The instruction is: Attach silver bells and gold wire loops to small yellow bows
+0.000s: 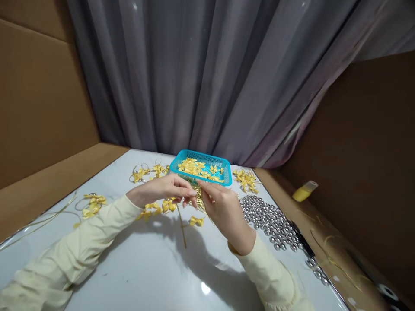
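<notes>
My left hand (177,188) and my right hand (222,202) meet above the table, just in front of a turquoise basket (231,179). The fingers of both are closed in a pinch, their tips nearly touching; whatever they hold is too small to make out. Yellow ribbon bows (194,166) fill part of the basket. Behind and below my fingertips shows a bundle of shiny gold ties (200,203). A gold cord (182,226) runs downward below my left hand, with a single yellow bow (196,221) beside it.
Silver bell-like pieces (269,218) lie heaped on the right of the white table (145,268). Looped bows form groups at left (94,203), back left (141,173) and back right (246,179). Loose gold cords (55,214) lie far left. Cardboard (39,99) and a curtain (181,77) surround it.
</notes>
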`<move>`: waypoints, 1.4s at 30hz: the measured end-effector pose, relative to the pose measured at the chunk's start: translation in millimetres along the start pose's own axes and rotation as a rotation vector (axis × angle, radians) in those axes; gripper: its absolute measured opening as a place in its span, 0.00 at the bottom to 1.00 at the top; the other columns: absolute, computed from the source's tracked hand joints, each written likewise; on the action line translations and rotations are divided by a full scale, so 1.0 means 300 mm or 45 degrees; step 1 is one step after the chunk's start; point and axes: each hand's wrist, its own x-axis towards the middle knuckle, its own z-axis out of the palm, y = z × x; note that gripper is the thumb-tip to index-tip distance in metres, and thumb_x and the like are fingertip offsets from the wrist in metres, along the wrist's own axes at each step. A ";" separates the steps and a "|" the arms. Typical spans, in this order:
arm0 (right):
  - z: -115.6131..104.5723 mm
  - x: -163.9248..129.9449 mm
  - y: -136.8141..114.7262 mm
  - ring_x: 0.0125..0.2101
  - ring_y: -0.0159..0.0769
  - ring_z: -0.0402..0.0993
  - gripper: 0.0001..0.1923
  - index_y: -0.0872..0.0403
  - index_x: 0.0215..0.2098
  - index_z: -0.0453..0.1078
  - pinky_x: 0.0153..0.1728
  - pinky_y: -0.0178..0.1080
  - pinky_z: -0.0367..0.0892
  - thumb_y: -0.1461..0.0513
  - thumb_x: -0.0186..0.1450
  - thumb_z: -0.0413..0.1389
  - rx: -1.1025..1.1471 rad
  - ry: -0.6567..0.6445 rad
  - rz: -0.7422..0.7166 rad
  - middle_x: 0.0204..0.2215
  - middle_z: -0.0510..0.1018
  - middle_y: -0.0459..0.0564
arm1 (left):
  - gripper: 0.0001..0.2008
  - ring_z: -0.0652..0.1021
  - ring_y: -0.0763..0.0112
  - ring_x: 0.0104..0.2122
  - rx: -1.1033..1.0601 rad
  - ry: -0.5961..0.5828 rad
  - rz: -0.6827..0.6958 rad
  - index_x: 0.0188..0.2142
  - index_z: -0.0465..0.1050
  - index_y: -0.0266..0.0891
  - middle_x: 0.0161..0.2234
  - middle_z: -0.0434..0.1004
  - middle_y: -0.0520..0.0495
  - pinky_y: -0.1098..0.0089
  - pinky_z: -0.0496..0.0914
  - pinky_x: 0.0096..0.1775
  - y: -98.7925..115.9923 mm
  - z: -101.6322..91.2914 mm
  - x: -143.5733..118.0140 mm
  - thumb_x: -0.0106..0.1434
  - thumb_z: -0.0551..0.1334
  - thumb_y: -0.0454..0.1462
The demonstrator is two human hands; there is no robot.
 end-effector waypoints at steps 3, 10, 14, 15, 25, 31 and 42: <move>0.008 -0.002 0.003 0.29 0.36 0.75 0.17 0.57 0.47 0.72 0.30 0.37 0.68 0.67 0.65 0.46 -0.027 0.054 -0.039 0.31 0.80 0.54 | 0.13 0.67 0.80 0.21 -0.086 0.040 -0.048 0.27 0.74 0.33 0.27 0.76 0.47 0.77 0.57 0.21 0.002 0.003 0.001 0.58 0.62 0.43; -0.001 0.001 -0.003 0.24 0.35 0.72 0.18 0.63 0.46 0.72 0.26 0.36 0.64 0.66 0.65 0.44 -0.086 0.146 -0.077 0.26 0.78 0.56 | 0.11 0.69 0.81 0.21 -0.292 0.107 -0.099 0.36 0.70 0.34 0.23 0.75 0.51 0.78 0.59 0.23 -0.009 0.004 0.011 0.56 0.65 0.39; 0.004 -0.003 -0.004 0.23 0.34 0.71 0.19 0.63 0.47 0.71 0.24 0.35 0.63 0.66 0.65 0.44 -0.153 0.141 -0.054 0.25 0.78 0.55 | 0.13 0.70 0.81 0.21 -0.423 0.073 -0.094 0.40 0.69 0.35 0.23 0.75 0.52 0.78 0.61 0.24 -0.020 0.000 0.012 0.57 0.65 0.38; 0.005 -0.004 -0.004 0.23 0.34 0.71 0.19 0.63 0.46 0.71 0.24 0.35 0.62 0.67 0.64 0.43 -0.165 0.140 -0.055 0.25 0.78 0.55 | 0.13 0.70 0.81 0.21 -0.443 0.072 -0.084 0.40 0.70 0.35 0.22 0.74 0.52 0.77 0.61 0.24 -0.022 -0.002 0.011 0.56 0.65 0.39; 0.014 -0.010 -0.007 0.24 0.37 0.71 0.19 0.62 0.48 0.71 0.24 0.37 0.63 0.67 0.64 0.44 -0.178 0.083 -0.029 0.25 0.77 0.57 | 0.15 0.67 0.79 0.20 -0.023 0.077 -0.089 0.23 0.75 0.33 0.20 0.73 0.49 0.75 0.61 0.26 0.014 0.026 0.002 0.58 0.62 0.43; -0.088 0.024 -0.001 0.32 0.34 0.73 0.19 0.52 0.46 0.72 0.30 0.36 0.68 0.68 0.59 0.51 0.405 -0.382 0.111 0.41 0.77 0.51 | 0.12 0.70 0.76 0.22 0.221 0.074 -0.108 0.26 0.74 0.35 0.20 0.72 0.51 0.74 0.63 0.28 0.044 0.021 -0.027 0.59 0.60 0.42; -0.095 0.045 0.040 0.19 0.26 0.69 0.07 0.57 0.31 0.70 0.12 0.27 0.62 0.61 0.56 0.59 1.249 -0.952 0.623 0.23 0.76 0.47 | 0.10 0.68 0.80 0.20 0.486 -0.048 -0.124 0.29 0.73 0.35 0.20 0.71 0.53 0.79 0.60 0.23 0.091 0.047 -0.050 0.62 0.57 0.38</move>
